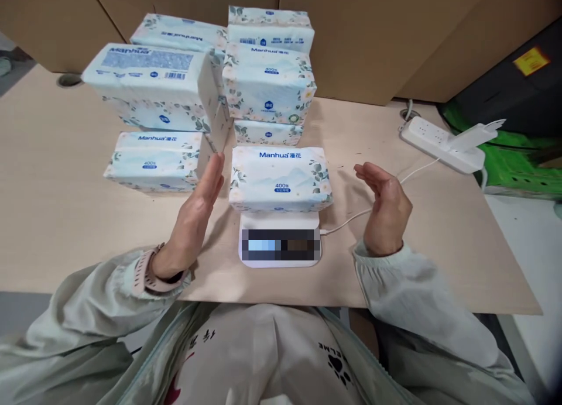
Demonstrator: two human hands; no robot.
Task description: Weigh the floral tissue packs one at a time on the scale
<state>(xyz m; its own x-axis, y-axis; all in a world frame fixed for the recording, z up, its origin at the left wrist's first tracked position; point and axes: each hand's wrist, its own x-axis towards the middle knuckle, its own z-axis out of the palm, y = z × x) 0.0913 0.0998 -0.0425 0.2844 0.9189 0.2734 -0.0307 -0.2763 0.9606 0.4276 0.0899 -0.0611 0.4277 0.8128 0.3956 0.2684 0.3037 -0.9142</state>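
Both hands stand open either side of the scale [281, 219], palms turned in towards it. The left hand [187, 232], a pink band [143, 270] round its wrist, slants forward and inward, its fingers [213, 174] straight, close together and holding nothing. The right hand [389, 209] is to the right of the scale, its fingers [369, 172] gently bent, pointing forward and inward, also with nothing in their grasp. The pack [281, 179] lies on the scale, covering its rear part, while the display [281, 245], blurred out, faces the person; both hands are apart from that pack. A cable [346, 220] leaves the scale's right side, passes behind the right hand in view and runs to the power strip [443, 144], well to the right of and beyond the scale on the worktop [57, 188]. Beyond the scale rises the rear stack [268, 83]; to its left is the left stack [153, 95], with a low pack [153, 159] before it. The left fingertips overlap that low pack's edge in view; whether they touch cannot be told. Cardboard [360, 42] closes off the space behind the stacks.
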